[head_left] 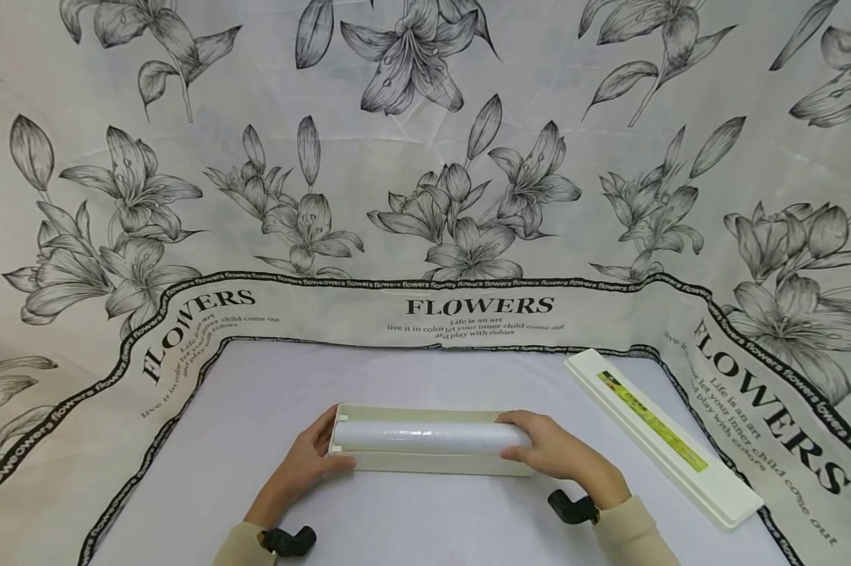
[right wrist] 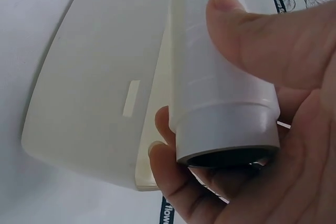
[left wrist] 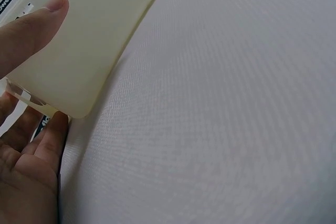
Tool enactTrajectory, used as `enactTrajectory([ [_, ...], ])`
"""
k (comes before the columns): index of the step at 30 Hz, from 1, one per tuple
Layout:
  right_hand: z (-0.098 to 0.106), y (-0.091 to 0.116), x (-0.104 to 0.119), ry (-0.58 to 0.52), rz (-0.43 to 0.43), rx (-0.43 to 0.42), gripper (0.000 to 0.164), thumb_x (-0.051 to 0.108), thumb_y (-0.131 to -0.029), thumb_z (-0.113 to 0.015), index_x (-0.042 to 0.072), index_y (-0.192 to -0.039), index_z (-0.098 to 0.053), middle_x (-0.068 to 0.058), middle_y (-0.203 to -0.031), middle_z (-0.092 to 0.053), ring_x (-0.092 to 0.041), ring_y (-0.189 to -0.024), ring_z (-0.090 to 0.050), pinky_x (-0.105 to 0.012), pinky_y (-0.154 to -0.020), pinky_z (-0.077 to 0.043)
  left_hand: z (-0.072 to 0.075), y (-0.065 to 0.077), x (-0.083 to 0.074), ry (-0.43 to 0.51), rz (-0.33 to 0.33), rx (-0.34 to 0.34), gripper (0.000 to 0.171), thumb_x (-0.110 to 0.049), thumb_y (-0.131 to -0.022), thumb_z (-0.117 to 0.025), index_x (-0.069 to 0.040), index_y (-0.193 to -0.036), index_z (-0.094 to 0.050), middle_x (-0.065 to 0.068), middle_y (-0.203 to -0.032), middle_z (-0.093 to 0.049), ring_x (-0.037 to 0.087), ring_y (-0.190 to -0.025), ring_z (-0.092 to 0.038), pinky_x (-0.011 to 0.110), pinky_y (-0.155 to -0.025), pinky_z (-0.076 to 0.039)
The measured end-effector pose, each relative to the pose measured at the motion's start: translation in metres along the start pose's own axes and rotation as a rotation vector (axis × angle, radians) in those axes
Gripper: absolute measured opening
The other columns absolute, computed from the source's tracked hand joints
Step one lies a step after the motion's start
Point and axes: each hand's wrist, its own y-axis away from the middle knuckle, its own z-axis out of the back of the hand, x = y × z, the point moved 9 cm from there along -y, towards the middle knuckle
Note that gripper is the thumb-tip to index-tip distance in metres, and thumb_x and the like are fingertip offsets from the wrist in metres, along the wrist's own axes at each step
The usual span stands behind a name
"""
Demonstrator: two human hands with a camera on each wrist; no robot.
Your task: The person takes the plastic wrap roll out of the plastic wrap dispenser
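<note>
A cream, open-topped dispenser box [head_left: 439, 463] lies lengthwise across the white tabletop. Inside it is a roll of cling film [head_left: 418, 435], shiny and white. My left hand [head_left: 310, 462] grips the box's left end; its thumb lies on the box's front wall [left wrist: 89, 40] in the left wrist view, fingers round the end. At the other end, my right hand [head_left: 548, 444] holds the roll's right end between thumb and fingers. The right wrist view shows the roll's hollow core end [right wrist: 226, 129] within that hand, tilted up beside the box wall [right wrist: 94, 87].
A long white lid [head_left: 722, 495] with a green and yellow label [head_left: 651, 420] lies slanted at the right, across the cloth's black border. Behind the table hangs a flower-printed cloth [head_left: 467, 196]. Each wrist wears a black camera mount [head_left: 289, 542].
</note>
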Motion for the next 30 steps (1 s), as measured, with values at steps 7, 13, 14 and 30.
enactTrajectory([
  [7, -0.002, 0.0, 0.004, 0.022, 0.034, -0.003, 0.045, 0.022, -0.095, -0.073, -0.002, -0.131, -0.06, -0.019, -0.13, -0.066, -0.027, -0.111, -0.063, -0.048, -0.092, -0.054, 0.0, -0.001, 0.001, -0.006, 0.001, -0.009, 0.112, -0.007, -0.072, -0.093, -0.006, -0.163, -0.026, 0.016, -0.166, -0.034, 0.034, -0.154, -0.031, 0.01, -0.109, -0.039],
  [13, -0.003, -0.002, 0.0, 0.043, 0.041, -0.022, 0.042, 0.019, -0.097, -0.07, -0.002, -0.132, -0.058, -0.016, -0.128, -0.066, -0.024, -0.109, -0.063, -0.046, -0.091, -0.054, 0.001, -0.002, 0.002, -0.001, -0.005, -0.003, 0.113, -0.008, -0.073, -0.093, -0.006, -0.163, -0.026, 0.016, -0.167, -0.032, 0.032, -0.155, -0.03, 0.009, -0.109, -0.038],
  [14, -0.004, -0.002, -0.001, 0.048, 0.04, -0.023, 0.042, 0.019, -0.097, -0.07, -0.002, -0.132, -0.058, -0.016, -0.128, -0.066, -0.024, -0.109, -0.062, -0.046, -0.091, -0.054, 0.001, -0.002, 0.002, 0.001, -0.009, 0.0, 0.112, -0.009, -0.073, -0.093, -0.006, -0.163, -0.025, 0.016, -0.167, -0.032, 0.033, -0.155, -0.03, 0.008, -0.109, -0.038],
  [30, -0.004, 0.0, -0.006, 0.011, 0.02, -0.058, 0.041, 0.02, -0.099, -0.068, 0.001, -0.134, -0.058, -0.014, -0.133, -0.063, -0.025, -0.114, -0.061, -0.047, -0.094, -0.054, -0.001, -0.001, 0.003, -0.023, -0.006, 0.011, 0.111, -0.013, -0.077, -0.092, -0.009, -0.164, -0.024, 0.014, -0.168, -0.029, 0.033, -0.156, -0.029, 0.015, -0.114, -0.037],
])
